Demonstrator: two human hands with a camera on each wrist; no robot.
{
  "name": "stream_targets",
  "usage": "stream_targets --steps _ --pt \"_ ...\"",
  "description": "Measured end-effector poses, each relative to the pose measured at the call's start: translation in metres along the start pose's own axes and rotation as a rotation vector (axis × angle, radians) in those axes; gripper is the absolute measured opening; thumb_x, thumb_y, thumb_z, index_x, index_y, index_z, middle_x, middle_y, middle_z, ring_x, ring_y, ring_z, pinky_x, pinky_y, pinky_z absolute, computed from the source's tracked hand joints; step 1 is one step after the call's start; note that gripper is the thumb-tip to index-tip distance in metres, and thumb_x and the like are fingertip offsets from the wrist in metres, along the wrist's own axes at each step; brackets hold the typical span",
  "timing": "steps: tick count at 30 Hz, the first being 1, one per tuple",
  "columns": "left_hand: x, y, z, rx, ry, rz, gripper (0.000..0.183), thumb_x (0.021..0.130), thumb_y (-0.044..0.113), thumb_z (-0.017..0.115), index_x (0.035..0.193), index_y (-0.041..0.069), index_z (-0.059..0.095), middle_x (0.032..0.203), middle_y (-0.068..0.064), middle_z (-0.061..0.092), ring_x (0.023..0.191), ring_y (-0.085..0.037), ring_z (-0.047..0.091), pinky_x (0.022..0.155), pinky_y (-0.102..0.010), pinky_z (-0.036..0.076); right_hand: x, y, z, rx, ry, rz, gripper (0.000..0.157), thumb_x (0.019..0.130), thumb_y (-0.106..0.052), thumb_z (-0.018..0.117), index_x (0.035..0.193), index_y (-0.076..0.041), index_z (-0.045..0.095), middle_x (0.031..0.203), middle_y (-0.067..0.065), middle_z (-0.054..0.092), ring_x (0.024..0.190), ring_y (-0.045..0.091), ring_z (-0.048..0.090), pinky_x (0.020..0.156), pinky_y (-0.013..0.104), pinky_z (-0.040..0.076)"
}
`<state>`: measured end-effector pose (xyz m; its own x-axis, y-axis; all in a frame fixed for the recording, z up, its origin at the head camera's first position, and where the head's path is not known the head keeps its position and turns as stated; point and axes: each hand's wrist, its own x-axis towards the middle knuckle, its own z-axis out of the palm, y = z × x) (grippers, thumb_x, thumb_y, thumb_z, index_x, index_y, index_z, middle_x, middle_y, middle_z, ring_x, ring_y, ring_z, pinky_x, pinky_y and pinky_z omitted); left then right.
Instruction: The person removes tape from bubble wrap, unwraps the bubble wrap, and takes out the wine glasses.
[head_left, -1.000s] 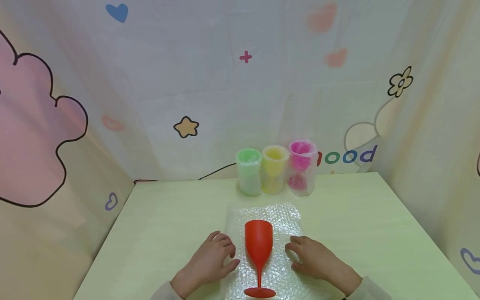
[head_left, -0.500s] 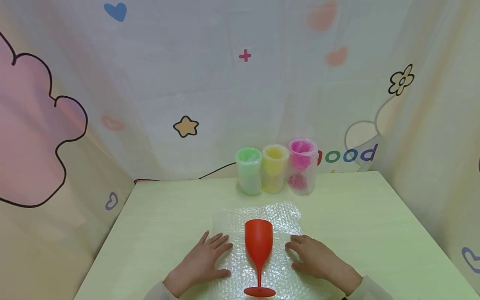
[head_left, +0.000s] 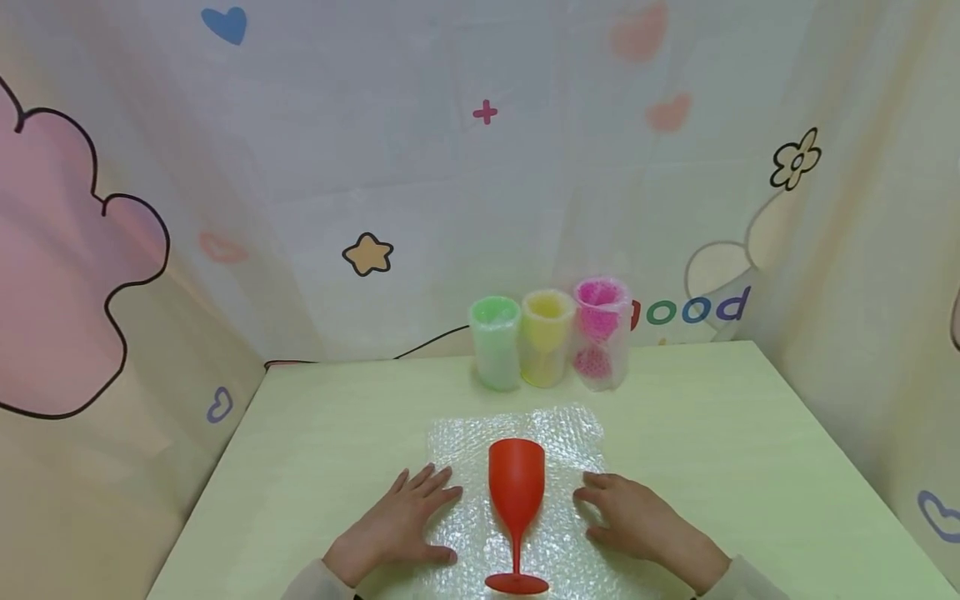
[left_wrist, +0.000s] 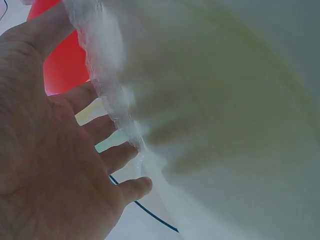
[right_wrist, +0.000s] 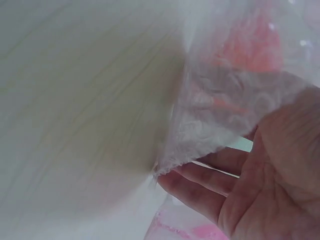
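Observation:
A red goblet [head_left: 517,479] lies on its side on a sheet of bubble wrap [head_left: 573,433], its foot toward me. On the left, my left hand [head_left: 393,529] is spread with fingertips over the sheet's edge. The left wrist view shows the left hand's straight fingers [left_wrist: 112,155] reaching past the bubble wrap edge, partly hidden by it. My right hand [head_left: 633,517] rests at the right edge, its fingers gently bent. From the right wrist, those fingers [right_wrist: 195,190] meet the edge of the wrap, and the thumb is hidden.
Behind the sheet stand three wrapped goblets in a row: green [head_left: 496,342], yellow [head_left: 548,337] and pink [head_left: 602,333]. The pale table [head_left: 322,433] backs onto a printed curtain [head_left: 420,167], which also closes off both sides.
My left hand has moved left, away from the goblet, and its fingers have spread out. The bubble wrap's left part now lies further out to the left. The right hand has barely moved.

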<state>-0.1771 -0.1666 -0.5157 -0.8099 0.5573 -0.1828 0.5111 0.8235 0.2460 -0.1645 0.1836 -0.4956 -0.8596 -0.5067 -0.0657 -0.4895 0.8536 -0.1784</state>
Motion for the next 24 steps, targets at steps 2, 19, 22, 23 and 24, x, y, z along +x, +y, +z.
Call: stream_targets --steps 2,19,22,23,24 --pt "0.002 0.0 0.0 0.012 0.004 0.008 0.084 0.071 0.069 0.061 0.142 0.033 0.036 0.155 0.001 0.025 0.144 -0.031 0.019 0.113 -0.06 0.018 0.0 0.001 0.0 -0.002 0.001 0.008 0.04 0.077 -0.035 0.072 0.113 -0.019 0.064 0.127 0.009 0.06 0.114 0.03 0.058 0.091 0.046 0.051" --pt "0.019 0.007 -0.002 0.0 -0.019 -0.015 0.082 0.07 0.066 0.064 0.141 0.035 0.036 0.155 0.003 0.025 0.145 -0.03 0.018 0.115 -0.056 0.018 0.001 0.014 -0.003 0.034 -0.01 0.078 0.044 0.075 -0.035 0.074 0.114 -0.018 0.064 0.128 0.008 0.059 0.113 0.03 0.058 0.093 0.047 0.05" --pt "0.022 0.008 -0.003 -0.009 -0.03 -0.021 0.082 0.07 0.066 0.064 0.141 0.035 0.036 0.155 0.003 0.025 0.145 -0.03 0.018 0.115 -0.056 0.017 0.001 0.018 -0.003 -0.005 0.028 0.038 0.043 0.074 -0.033 0.074 0.112 -0.015 0.064 0.126 0.01 0.06 0.111 0.031 0.059 0.091 0.046 0.05" --pt "0.023 0.009 -0.004 -0.015 -0.032 -0.023 0.082 0.07 0.065 0.065 0.141 0.035 0.036 0.155 0.002 0.025 0.145 -0.03 0.018 0.115 -0.056 0.016 0.001 0.019 -0.003 -0.014 0.04 0.03 0.043 0.074 -0.032 0.074 0.112 -0.015 0.064 0.126 0.011 0.06 0.111 0.031 0.059 0.091 0.046 0.05" --pt "0.024 0.01 -0.004 -0.017 -0.034 -0.024 0.082 0.07 0.065 0.065 0.141 0.034 0.036 0.155 0.002 0.025 0.145 -0.03 0.017 0.115 -0.056 0.016 0.001 0.02 -0.003 -0.018 0.046 0.025 0.044 0.074 -0.032 0.074 0.112 -0.014 0.063 0.126 0.011 0.059 0.112 0.032 0.058 0.091 0.046 0.05"
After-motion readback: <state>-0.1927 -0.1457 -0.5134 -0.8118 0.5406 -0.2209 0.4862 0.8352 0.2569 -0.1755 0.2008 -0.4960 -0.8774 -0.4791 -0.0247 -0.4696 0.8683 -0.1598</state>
